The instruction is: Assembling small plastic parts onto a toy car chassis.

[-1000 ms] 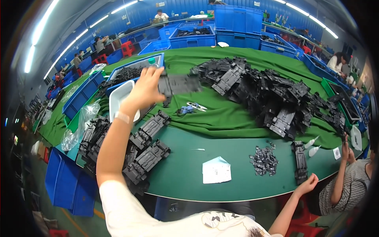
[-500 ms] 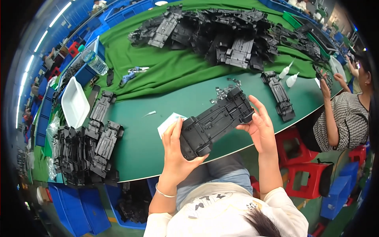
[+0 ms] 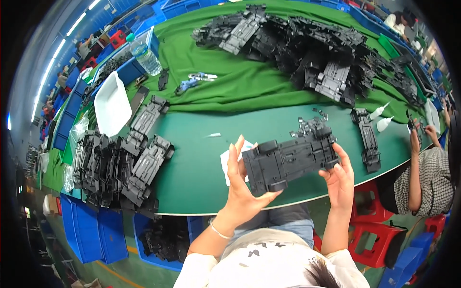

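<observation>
Between my two hands is a black plastic toy-car chassis (image 3: 294, 163), held over the front part of the green table (image 3: 192, 168). My left hand (image 3: 240, 194) grips its left end, thumb along the near edge and fingers behind. At the right end, my right hand (image 3: 340, 180) holds it with thumb and fingertips. Behind the chassis lie a white sheet of paper (image 3: 224, 165), partly hidden, and a small heap of black bits (image 3: 309, 126). A single similar chassis (image 3: 369, 144) lies farther right, beside two white squeeze bottles (image 3: 383, 125).
Several stacked chassis (image 3: 146, 170) stand at the table's left, near a white tray (image 3: 113, 103) and a water bottle (image 3: 145, 57). A large pile of black parts (image 3: 331, 79) covers the green cloth (image 3: 201, 98). Cutters (image 3: 187, 85) lie there. A co-worker (image 3: 427, 177) sits at right.
The whole view has shifted, so the table's things appear farther right. The chassis, still in both hands, has turned to lie more level.
</observation>
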Tool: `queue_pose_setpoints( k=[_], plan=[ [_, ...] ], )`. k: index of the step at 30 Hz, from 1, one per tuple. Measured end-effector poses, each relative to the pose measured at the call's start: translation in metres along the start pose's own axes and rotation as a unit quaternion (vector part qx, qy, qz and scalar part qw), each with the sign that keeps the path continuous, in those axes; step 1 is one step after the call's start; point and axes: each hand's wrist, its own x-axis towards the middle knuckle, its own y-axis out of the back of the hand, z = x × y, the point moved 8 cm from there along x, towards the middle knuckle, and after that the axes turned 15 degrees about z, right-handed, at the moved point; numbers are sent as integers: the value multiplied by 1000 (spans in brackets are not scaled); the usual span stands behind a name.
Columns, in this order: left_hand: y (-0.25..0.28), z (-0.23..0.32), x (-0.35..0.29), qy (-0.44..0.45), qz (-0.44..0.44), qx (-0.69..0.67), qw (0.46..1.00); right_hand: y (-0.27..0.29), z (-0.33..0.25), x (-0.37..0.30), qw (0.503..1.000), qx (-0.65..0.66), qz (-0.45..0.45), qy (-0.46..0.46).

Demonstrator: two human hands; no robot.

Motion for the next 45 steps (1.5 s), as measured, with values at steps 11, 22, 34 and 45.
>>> queue_pose_setpoints(
  k=[11, 22, 34, 45],
  plan=[
    [-54, 23, 14, -15, -78, -31, 996, 14, 33, -12, 904, 351, 14, -245],
    [-81, -7, 7, 227, -55, -82, 969, -9, 32, -51, 980, 90, -50, -172],
    [-82, -13, -10, 315, -136, -131, 930, 6, 38, -60, 965, 136, -11, -226],
    [-44, -43, -10, 413, -69, -218, 881, -36, 58, -34, 921, 177, -109, -329]
  ],
)
